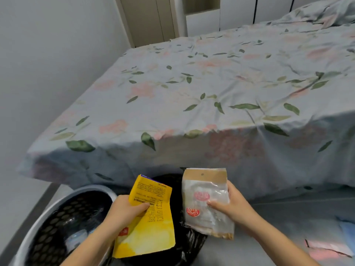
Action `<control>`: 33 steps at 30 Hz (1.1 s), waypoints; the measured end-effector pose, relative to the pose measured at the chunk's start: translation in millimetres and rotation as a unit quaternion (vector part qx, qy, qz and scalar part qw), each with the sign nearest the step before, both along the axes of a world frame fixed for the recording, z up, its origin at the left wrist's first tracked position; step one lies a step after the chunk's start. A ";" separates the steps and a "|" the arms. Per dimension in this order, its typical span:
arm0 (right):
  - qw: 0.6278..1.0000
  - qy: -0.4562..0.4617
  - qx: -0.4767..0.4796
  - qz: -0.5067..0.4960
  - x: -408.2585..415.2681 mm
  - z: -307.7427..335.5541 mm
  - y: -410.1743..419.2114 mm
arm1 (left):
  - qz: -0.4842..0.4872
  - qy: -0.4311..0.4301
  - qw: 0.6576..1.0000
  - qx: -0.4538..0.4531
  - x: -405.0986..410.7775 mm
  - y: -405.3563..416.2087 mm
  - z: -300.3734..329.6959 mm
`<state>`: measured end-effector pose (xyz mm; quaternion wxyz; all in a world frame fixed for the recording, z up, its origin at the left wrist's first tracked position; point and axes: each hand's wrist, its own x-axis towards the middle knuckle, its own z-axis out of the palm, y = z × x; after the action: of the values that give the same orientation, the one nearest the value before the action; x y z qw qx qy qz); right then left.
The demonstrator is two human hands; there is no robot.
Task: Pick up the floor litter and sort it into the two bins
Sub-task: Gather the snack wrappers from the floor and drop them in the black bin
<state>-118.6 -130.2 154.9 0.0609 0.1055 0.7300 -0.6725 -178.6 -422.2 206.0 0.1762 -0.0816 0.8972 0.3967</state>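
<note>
My left hand grips a yellow snack packet with small print on it, thumb across its face. My right hand holds a clear plastic wrapper with a brown top strip and red marks. Both packets hang above a bin lined with a black bag at the bottom centre. A white perforated bin with a dark inside stands to its left, and something shiny lies at its bottom.
A bed with a floral sheet fills the middle and right, its edge just beyond the bins. A grey wall is on the left. On the grey floor at the lower right lie a pink piece of litter and a pale blue one.
</note>
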 end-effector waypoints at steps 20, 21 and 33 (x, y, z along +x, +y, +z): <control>0.995 0.034 0.083 -0.041 -12.9 43.8 20.0 | -0.111 -0.126 0.959 -0.227 -42.4 25.2 -149.3; 0.995 0.034 0.081 -0.037 -10.1 49.6 22.6 | -0.134 -0.145 0.943 -0.268 -41.0 29.4 -151.6; 0.997 0.058 0.038 -0.040 -31.8 58.7 -8.7 | -0.162 -0.192 0.967 0.049 3.0 84.7 -78.9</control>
<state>-150.4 -139.0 213.5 -0.0125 0.0981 0.7524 -0.6512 -175.6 -337.5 127.1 0.4110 -0.0012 0.8270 0.3836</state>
